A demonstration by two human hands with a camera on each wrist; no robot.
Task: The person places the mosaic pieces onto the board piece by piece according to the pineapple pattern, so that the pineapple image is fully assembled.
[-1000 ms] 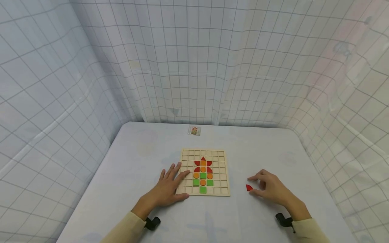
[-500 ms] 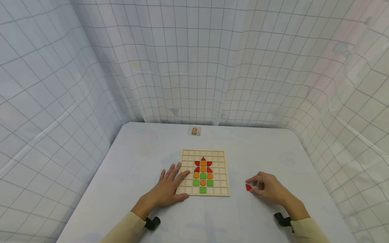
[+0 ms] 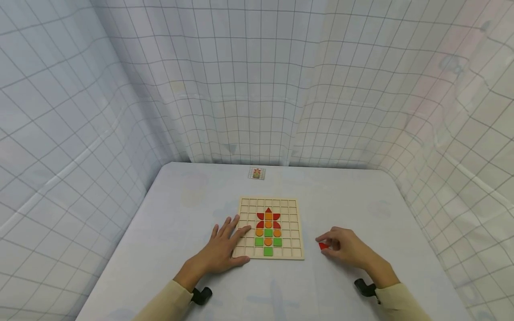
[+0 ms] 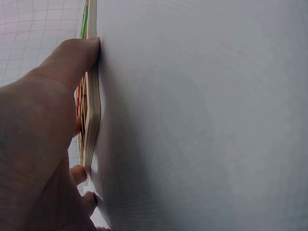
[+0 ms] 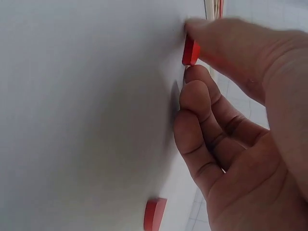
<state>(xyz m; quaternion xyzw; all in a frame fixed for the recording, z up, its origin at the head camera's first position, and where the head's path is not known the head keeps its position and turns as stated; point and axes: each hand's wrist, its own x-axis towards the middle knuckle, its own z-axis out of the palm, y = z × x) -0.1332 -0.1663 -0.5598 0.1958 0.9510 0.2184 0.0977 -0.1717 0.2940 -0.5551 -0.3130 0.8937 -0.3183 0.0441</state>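
Observation:
A wooden grid board point(image 3: 289, 249) lies mid-table, bearing red, orange and green shapes. My left hand point(image 3: 220, 252) is spread over its left side, fingers on the board's edge; in the left wrist view the thumb of my left hand point(image 4: 43, 106) touches the board's side point(image 4: 92, 106). To the right of the board, my right hand point(image 3: 347, 248) pinches a small red quarter-circle piece point(image 3: 323, 246) between thumb and finger. The right wrist view shows this red piece point(image 5: 191, 51) at the thumb tip, the other fingers loosely curled. A second red piece point(image 5: 154, 214) lies on the table there.
A small picture card point(image 3: 256, 173) with a grid and a coloured figure lies beyond the board, near the table's back edge. White checked curtains point(image 3: 249, 89) enclose the table point(image 3: 201, 191) at the back and sides.
My right hand has closed its fingers on the red piece and moved slightly left toward the board with it. My left hand and the board stay where they were.

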